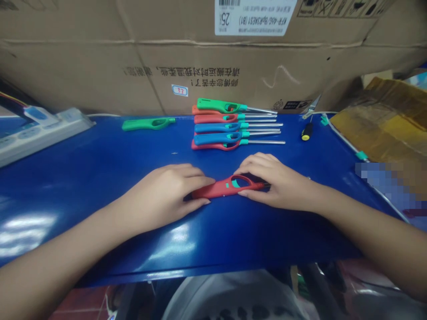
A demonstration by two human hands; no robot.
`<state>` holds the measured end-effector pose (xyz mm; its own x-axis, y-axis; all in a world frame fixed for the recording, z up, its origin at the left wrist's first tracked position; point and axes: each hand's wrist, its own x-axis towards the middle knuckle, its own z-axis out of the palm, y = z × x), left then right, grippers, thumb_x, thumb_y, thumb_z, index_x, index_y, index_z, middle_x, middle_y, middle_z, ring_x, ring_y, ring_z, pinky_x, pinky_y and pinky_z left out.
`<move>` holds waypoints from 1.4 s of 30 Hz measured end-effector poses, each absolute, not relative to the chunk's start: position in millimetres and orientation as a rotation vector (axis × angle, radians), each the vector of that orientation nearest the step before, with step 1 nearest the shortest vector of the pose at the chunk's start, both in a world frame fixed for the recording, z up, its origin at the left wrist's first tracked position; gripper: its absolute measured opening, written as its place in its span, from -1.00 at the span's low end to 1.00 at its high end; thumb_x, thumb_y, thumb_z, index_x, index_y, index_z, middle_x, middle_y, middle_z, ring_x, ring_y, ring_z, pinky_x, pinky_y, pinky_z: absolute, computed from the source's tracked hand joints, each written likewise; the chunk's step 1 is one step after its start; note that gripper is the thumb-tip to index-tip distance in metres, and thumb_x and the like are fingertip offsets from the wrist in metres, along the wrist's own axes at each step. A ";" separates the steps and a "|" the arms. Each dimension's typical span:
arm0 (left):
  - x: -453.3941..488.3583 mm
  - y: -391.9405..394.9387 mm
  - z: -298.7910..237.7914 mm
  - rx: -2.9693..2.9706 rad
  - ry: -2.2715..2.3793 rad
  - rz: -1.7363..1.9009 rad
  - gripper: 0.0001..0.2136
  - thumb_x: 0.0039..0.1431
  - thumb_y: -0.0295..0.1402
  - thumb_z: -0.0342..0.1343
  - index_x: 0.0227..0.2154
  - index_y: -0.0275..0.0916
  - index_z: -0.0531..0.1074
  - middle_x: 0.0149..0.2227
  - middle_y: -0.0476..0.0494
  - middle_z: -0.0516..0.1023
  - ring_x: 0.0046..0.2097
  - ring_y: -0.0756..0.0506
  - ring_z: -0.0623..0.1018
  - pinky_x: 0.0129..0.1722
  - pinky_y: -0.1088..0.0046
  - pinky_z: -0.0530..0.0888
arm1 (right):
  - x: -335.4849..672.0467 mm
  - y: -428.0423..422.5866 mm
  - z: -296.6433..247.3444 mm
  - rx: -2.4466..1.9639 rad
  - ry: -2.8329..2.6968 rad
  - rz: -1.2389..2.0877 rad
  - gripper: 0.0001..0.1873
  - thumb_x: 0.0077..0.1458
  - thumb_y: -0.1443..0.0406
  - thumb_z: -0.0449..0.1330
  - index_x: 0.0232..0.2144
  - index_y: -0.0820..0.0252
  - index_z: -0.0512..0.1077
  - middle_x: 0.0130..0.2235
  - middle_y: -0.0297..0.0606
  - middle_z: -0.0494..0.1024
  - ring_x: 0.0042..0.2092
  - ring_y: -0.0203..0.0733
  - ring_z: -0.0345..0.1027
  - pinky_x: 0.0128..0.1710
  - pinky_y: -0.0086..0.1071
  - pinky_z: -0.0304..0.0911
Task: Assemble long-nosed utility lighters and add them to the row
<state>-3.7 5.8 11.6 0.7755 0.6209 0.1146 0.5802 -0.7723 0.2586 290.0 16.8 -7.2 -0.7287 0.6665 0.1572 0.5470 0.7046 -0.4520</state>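
Observation:
A red long-nose lighter (216, 189) with a teal trigger lies flat near the middle of the blue table. My left hand (170, 191) grips the butt of its handle between thumb and fingers. At the other end, my right hand (273, 182) closes around the front of the body by the trigger loop, thumb below and fingers above. The nozzle end is largely hidden behind the right hand; no long metal tube shows clearly there. Beyond the hands rests a stack of finished-looking lighters (216, 128) in green, orange, red and blue, their metal tubes pointing right.
A green lighter body (147, 124) without a tube lies at the back left. The white power strip (46, 131) runs along the left edge. A black-and-yellow screwdriver (307, 132) sits back right, near a brown taped carton (376, 120). A large cardboard box (100, 66) walls off the back.

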 end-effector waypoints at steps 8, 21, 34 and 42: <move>-3.9 6.0 9.3 2.777 0.936 0.316 -0.77 0.31 -0.27 0.23 -0.03 -0.17 0.55 -0.10 -0.12 0.64 -0.12 -0.18 0.62 -0.13 0.28 0.53 | 292.4 17.4 -6.0 -0.961 -2.640 0.492 -0.72 0.29 0.15 0.25 -0.01 0.10 0.45 -0.01 -0.19 0.54 0.01 -0.07 0.37 0.06 -0.14 0.16; 7.0 1.4 -2.7 3.057 0.930 0.397 -0.74 0.33 -0.34 0.12 -0.02 -0.33 0.56 -0.18 -0.23 0.65 -0.19 -0.22 0.62 -0.21 0.24 0.55 | 291.8 17.9 -9.3 -0.925 -2.775 0.196 -0.63 0.29 0.17 0.21 0.08 0.19 0.48 -0.05 -0.11 0.54 -0.08 -0.02 0.38 -0.03 -0.13 0.23; 6.4 5.7 -12.9 2.753 0.843 0.679 -0.78 0.44 -0.34 0.05 -0.02 -0.31 0.51 -0.17 -0.25 0.65 -0.17 -0.13 0.60 -0.14 0.32 0.56 | 293.3 20.0 -9.7 -0.793 -2.746 0.047 -0.63 0.47 0.16 -0.04 -0.10 0.20 0.51 -0.19 -0.22 0.63 -0.20 -0.19 0.45 -0.17 -0.25 0.15; 7.3 9.2 -11.8 2.667 0.906 0.856 -0.82 0.36 -0.31 0.20 -0.07 -0.28 0.55 -0.17 -0.16 0.67 -0.17 -0.08 0.63 -0.13 0.43 0.56 | 296.1 20.0 -3.4 -0.887 -2.718 -0.068 -0.61 0.46 0.17 -0.04 -0.14 0.22 0.53 -0.19 -0.20 0.62 -0.27 -0.16 0.43 -0.23 -0.24 0.17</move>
<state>7.3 9.2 -11.8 0.6449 0.6095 0.4611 0.4954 -0.7928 0.3551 296.1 20.0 -3.4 -0.7720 0.5715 0.2782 0.5847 0.8102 -0.0419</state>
